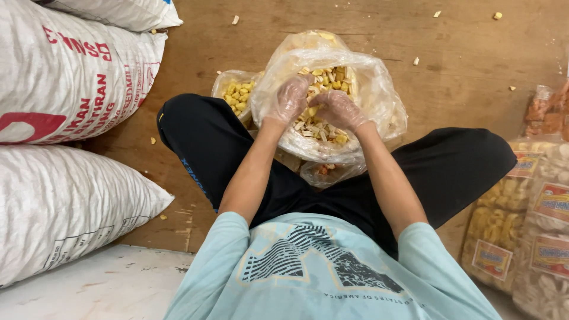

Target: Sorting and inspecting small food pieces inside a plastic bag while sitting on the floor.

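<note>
I sit cross-legged on a wooden floor with a large clear plastic bag of yellow and pale snack pieces between my knees. Both hands wear thin clear plastic gloves and reach into the bag's open mouth. My left hand rests on the pile with fingers curled over some pieces. My right hand lies beside it, fingers bent down into the snacks. A smaller clear bag of yellow cubes sits just left of the big bag.
Big white woven sacks are stacked at the left. Packed bags of chips and crackers stand at the right. Loose crumbs lie scattered on the wooden floor beyond the bag.
</note>
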